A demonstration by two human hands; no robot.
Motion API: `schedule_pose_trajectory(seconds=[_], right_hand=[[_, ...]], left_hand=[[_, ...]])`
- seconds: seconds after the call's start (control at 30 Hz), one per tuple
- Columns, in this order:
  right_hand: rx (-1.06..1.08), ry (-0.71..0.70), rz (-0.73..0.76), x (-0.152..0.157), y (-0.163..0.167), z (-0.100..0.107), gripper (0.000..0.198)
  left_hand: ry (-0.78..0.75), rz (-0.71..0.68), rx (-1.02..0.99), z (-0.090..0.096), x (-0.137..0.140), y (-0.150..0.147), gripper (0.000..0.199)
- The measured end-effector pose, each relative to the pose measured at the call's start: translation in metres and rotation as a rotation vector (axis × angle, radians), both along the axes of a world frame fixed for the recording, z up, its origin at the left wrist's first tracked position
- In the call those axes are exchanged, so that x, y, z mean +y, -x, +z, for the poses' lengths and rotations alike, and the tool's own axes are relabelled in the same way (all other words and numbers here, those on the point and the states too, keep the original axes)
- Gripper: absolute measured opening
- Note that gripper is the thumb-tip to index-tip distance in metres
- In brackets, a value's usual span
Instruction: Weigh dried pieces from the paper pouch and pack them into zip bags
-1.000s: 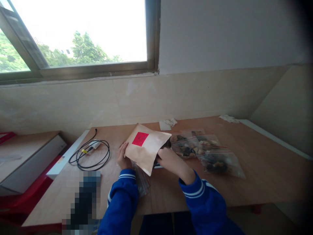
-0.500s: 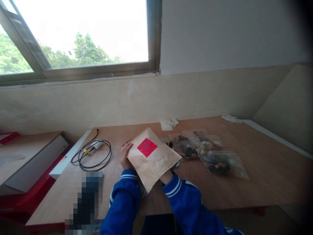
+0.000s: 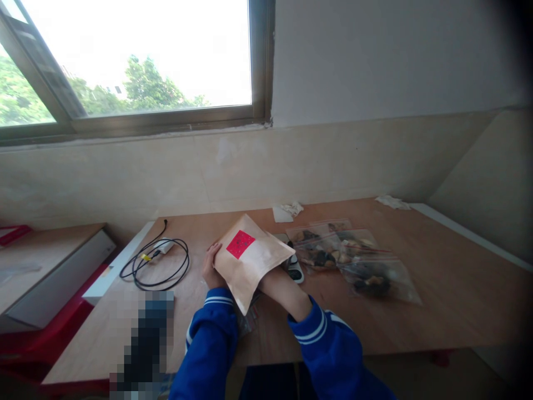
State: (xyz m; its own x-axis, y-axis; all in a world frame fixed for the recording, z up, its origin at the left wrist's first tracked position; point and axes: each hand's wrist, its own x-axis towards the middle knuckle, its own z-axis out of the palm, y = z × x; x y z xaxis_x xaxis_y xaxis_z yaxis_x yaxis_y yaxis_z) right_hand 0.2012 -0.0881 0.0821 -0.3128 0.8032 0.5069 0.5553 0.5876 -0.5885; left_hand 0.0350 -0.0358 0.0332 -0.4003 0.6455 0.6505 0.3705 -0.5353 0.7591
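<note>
A brown kraft paper bag [image 3: 254, 261] with a red square label [image 3: 240, 244] is tilted above the table, its open end toward me. My left hand [image 3: 212, 265] is closed on the bag's left side. The hand of my right arm reaches into the bag's mouth; only the wrist and back part of my right hand [image 3: 277, 286] show, and its fingers are hidden. Below the bag lies a clear plastic bag [image 3: 247, 322], partly covered. Behind the bag is a white device [image 3: 296, 273] with dark round parts, mostly hidden.
Several clear zip bags with dark and tan dried pieces [image 3: 370, 280] lie to the right. A coiled black cable [image 3: 187, 266] lies left, near a pixelated dark object [image 3: 145, 339]. Crumpled tissue [image 3: 293, 209] and white paper [image 3: 282, 215] are by the wall.
The paper bag has shifted slightly left and tilted, showing more of my right wrist and forearm. More of the white device shows behind it. My left hand keeps its hold.
</note>
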Motion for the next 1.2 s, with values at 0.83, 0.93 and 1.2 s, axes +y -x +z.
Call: schedule_pose_trajectory(seconds=[0.83,0.93,1.2], right_hand=[[0.568,0.008,0.062,-0.012,-0.051,0.061,0.017],[0.744,0.054,0.038,-0.002,-0.059,0.051,0.015],[0.678,0.175,-0.06,0.062,-0.068,0.001,0.02]], left_hand=[[0.359,0.094,-0.14,-0.013,0.006,0.009,0.039],[0.409,0.163,-0.102,-0.023,0.013,0.016,0.044],[0.413,0.228,-0.062,-0.041,0.026,0.026,0.041]])
